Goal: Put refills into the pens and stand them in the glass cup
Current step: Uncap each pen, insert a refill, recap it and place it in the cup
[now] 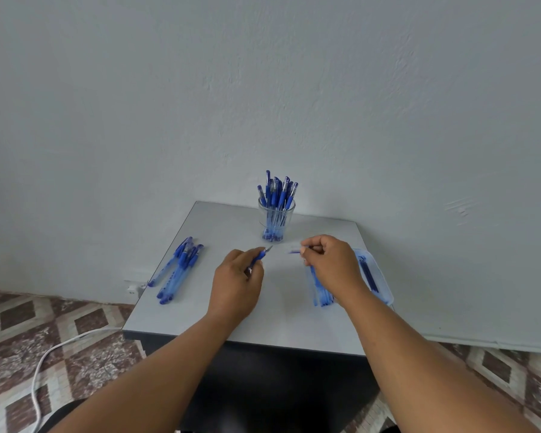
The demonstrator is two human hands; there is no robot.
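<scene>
A glass cup [276, 220] with several capped blue pens stands at the back middle of the small grey table [200, 320]. My left hand [236, 284] grips a blue pen [260, 256] whose metal tip points up and right. My right hand [331, 260] pinches a small blue pen cap [294, 251] a short way from that tip. Several blue pens [177, 270] lie in a pile at the table's left. Under my right hand lie several clear blue pen barrels [320, 292]. A clear tray [384, 285] at the right edge holds dark blue refills [368, 274].
The table stands against a pale wall. A white cable [49, 354] runs over the patterned tile floor at the left. The tray overhangs near the table's right edge.
</scene>
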